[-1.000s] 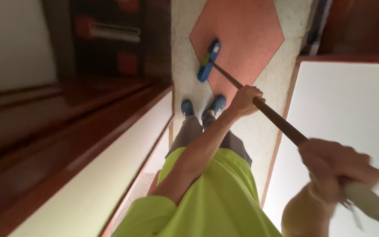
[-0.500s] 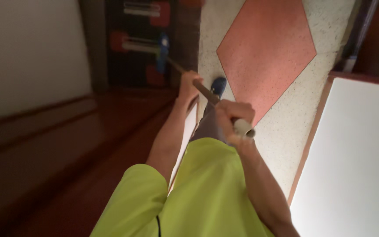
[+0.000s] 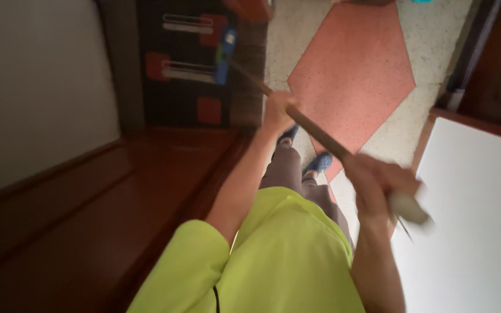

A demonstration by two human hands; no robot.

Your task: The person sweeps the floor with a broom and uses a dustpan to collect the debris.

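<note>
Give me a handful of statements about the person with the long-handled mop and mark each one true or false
1. Both hands grip the brown mop handle. True: the left hand lower down, the right hand near the top end.
2. The blue mop head rests on the salmon diamond tile. False: it is over the dark patterned mat.
3. The person wears a red shirt. False: the shirt is neon yellow-green.
4. The shoes are blue. True.

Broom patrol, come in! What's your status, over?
Left hand and right hand both gripping the broom handle. Blue broom head on the dark mat. Nothing blocking it.
</note>
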